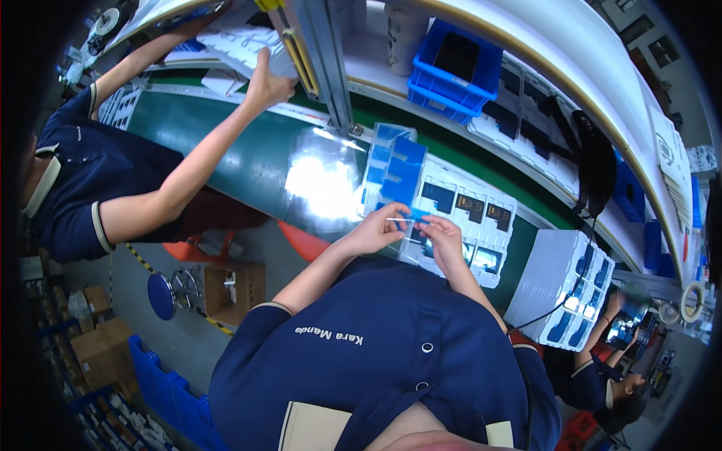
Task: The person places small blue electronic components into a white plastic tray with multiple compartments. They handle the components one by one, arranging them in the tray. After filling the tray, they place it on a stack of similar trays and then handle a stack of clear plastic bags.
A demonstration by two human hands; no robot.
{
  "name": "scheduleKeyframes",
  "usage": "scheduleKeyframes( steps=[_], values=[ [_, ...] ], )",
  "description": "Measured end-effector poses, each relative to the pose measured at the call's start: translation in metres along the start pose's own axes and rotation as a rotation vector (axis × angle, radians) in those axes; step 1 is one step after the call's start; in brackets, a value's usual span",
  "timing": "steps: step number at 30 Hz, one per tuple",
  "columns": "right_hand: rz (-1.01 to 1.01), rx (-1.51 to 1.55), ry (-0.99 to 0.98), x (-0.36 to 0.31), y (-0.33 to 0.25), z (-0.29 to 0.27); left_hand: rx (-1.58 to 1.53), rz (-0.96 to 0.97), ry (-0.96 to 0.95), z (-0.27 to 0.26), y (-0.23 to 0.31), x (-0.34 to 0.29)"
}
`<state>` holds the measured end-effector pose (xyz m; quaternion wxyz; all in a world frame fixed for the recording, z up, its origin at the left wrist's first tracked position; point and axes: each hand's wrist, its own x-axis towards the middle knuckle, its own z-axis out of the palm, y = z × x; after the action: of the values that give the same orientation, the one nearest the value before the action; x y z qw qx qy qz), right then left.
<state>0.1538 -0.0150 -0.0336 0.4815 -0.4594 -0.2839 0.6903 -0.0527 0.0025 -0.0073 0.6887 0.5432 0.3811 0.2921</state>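
In front of my chest, both hands meet over a small thin piece with a white edge and a bit of blue film (418,215). My left hand (376,230) is closed, its fingertips pinching the white edge. My right hand (444,233) closes its fingers on the blue side. The exact kind of piece is too small to make out. Just beyond lies a white moulded tray (449,209) of flat rectangular parts, some black, some glossy, partly covered by my right hand. Blue film sheets (404,169) lie beside the tray's left edge.
A tall stack of white trays (538,282) stands to the right, with a black cable hanging over it. Blue bins (455,64) sit on the shelf above the green bench (248,139). At left, a co-worker's hand (268,84) touches stacked white trays.
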Motion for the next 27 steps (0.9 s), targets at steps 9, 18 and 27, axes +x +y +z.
scheduleKeyframes(
  steps=[9, 18, 27],
  values=[
    [0.155, 0.37, 0.124, -0.007, -0.02, 0.001, 0.196, -0.101, -0.268, -0.025, 0.023, 0.006],
    [0.006, 0.585, 0.265, 0.019, -0.005, -0.053, 0.071, -0.243, 0.601, -0.135, -0.044, 0.029],
    [-0.036, 0.267, 0.247, 0.025, -0.012, -0.104, 0.628, -0.498, 0.977, -0.19, -0.113, 0.051]
  ],
)
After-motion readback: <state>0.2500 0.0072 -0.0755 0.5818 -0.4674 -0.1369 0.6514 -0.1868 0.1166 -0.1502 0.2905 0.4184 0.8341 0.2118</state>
